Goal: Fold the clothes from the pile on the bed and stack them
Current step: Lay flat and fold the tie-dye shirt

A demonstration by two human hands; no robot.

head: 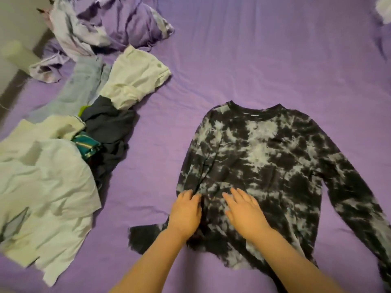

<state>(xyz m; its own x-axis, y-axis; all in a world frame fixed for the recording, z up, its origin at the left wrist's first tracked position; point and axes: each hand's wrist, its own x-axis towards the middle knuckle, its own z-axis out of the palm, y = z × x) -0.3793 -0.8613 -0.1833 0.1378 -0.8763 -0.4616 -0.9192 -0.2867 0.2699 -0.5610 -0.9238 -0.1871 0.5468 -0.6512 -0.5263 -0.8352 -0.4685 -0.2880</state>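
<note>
- The left hand and right hand lie open and flat on the black-and-white tie-dye long-sleeved shirt, probably smoothing it for folding.
- The pile of unfolded clothes waits beside it.

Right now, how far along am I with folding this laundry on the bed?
Early on. No folded stack shows anywhere in view. In hand: the tie-dye shirt is spread flat, neck away from you, sleeves not yet folded in, with your left hand and right hand resting on its lower part. Left to do: folding it, then the unfolded pile on the purple sheet to your left.
</note>
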